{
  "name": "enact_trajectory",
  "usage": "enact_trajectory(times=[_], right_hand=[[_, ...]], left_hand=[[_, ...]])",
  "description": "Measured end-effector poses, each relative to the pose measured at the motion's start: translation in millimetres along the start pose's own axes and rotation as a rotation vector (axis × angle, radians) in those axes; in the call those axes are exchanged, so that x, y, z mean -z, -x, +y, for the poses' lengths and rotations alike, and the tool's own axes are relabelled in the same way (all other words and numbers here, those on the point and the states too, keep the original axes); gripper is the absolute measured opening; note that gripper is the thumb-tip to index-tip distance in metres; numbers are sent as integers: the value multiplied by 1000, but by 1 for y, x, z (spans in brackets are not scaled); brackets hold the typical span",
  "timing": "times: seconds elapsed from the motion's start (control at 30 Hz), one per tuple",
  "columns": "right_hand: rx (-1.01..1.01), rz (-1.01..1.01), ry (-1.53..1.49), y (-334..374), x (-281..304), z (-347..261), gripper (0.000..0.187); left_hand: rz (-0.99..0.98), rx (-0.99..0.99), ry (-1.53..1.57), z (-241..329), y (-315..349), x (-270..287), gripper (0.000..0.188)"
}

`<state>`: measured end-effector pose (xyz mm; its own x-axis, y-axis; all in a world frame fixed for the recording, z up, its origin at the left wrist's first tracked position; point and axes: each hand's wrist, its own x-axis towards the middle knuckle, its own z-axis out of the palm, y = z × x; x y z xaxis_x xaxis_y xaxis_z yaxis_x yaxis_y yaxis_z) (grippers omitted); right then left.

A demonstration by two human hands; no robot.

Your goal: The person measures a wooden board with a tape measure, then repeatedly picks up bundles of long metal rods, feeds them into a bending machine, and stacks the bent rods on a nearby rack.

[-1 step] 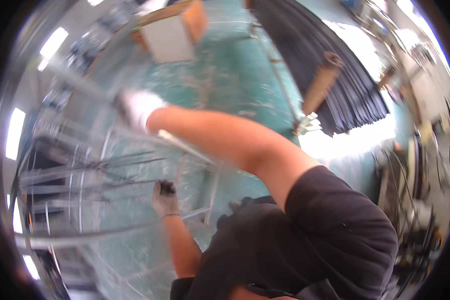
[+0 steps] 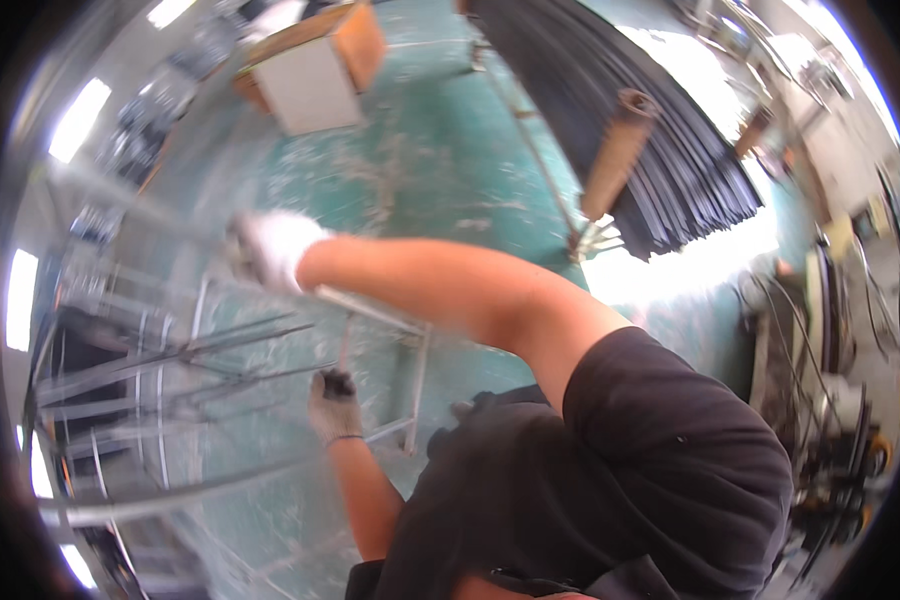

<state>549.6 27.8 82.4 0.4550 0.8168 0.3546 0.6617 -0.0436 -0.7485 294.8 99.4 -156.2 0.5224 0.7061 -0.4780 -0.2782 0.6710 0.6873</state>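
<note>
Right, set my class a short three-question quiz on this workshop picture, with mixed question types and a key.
1. True or false: the left hand and the right hand both wear gloves.
2. What is the left hand closed on? A: a thin bar of the metal frame. B: a hammer. C: a paint brush.
3. Fill in the colour: the brown tube lies across a stack of long ____ strips on the green floor.

Key: 1 true; 2 A; 3 black.
</note>
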Motion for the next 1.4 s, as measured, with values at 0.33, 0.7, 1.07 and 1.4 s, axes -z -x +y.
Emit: enact_trajectory(times=[0.33, 0.7, 1.07, 1.4], right_hand=[[-717, 227, 128, 311, 168, 299, 37], [-1361, 745, 871, 473, 403, 452, 75], [-1576, 382, 842, 470, 448, 517, 63], [-1279, -60, 459, 490, 544, 523, 51]], left_hand=[[-118, 486, -428, -222, 18, -142, 18], [-537, 486, -891, -346, -49, -383, 23], [-763, 423, -1062, -412, -19, -532, 21], [-617, 540, -987, -519, 75, -517, 21]])
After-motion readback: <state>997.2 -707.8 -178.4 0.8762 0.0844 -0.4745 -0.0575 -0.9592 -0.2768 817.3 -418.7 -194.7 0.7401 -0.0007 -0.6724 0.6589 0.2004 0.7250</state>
